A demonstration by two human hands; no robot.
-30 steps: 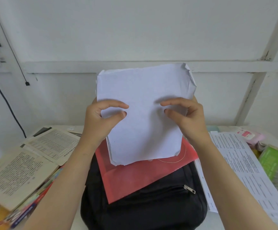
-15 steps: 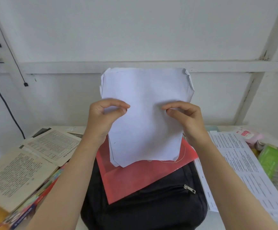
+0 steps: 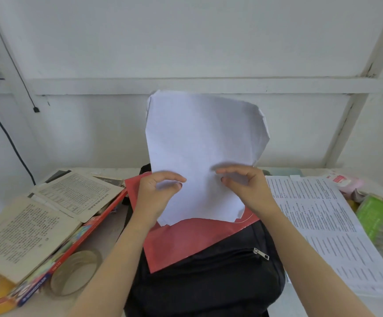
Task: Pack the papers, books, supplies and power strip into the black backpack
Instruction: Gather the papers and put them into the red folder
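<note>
I hold a stack of white papers [image 3: 199, 143] upright over the middle of the desk. My left hand [image 3: 156, 197] pinches its lower left edge and my right hand [image 3: 247, 193] pinches its lower right edge. Under the papers a red folder [image 3: 186, 241] lies tilted on top of the black backpack [image 3: 208, 282], whose front zipper pull [image 3: 261, 253] shows at the right. The backpack's top opening is hidden behind the folder and papers.
Open old books [image 3: 37, 216] lie stacked on colourful boxes [image 3: 32, 287] at the left, with a tape roll [image 3: 76, 271] beside them. Printed sheets [image 3: 327, 229] lie at the right, then a green packet [image 3: 373, 216] and a pink packet [image 3: 346, 181]. A white wall stands close behind.
The view has tilted down a little, showing more of the desk and the tape roll. Both hands have slid lower on the paper stack, which stands straighter than before.
</note>
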